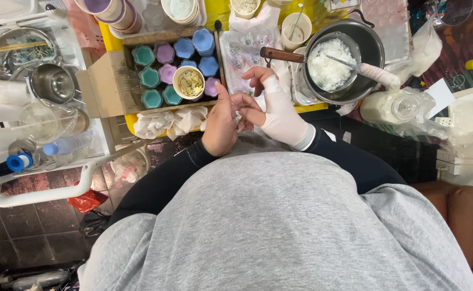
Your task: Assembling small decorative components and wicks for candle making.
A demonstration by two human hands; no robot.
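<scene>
Crowded with candle-making gear, the yellow surface [115, 40] sits past my lap, dark tiles below. I keep both hands together just off its near edge, so the fiddly work stays close under my eyes. My bare left hand [220, 126] pinches narrowly on a small pale piece [238, 116], too small for me to identify; my gloved right hand [277, 110] curls its fingers in against the same piece. Beside them, a cardboard box [107, 81] corrals teal, purple and blue moulded shapes [177, 64]. A pan of white flakes [330, 62] stands to the right, handle turned inward, within reach.
</scene>
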